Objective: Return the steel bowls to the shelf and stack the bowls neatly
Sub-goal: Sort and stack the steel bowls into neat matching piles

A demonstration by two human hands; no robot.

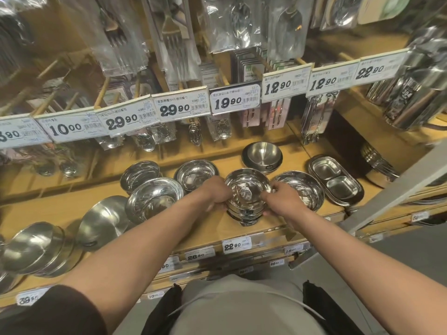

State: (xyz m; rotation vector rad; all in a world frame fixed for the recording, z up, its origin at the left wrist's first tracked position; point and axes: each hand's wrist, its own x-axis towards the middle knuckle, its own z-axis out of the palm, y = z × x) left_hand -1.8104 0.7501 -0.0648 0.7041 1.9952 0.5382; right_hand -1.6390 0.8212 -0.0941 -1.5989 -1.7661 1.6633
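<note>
My left hand (215, 192) and right hand (281, 198) grasp opposite sides of a stack of steel bowls (246, 197), nested upright near the front edge of the wooden shelf (193, 230). The top bowl looks empty. Just to its right sits a wide empty bowl (304, 189), then a stack of two-compartment dishes (336, 180), empty. Behind stands a deeper bowl (262, 154); more empty bowls (152, 199) sit to the left.
</note>
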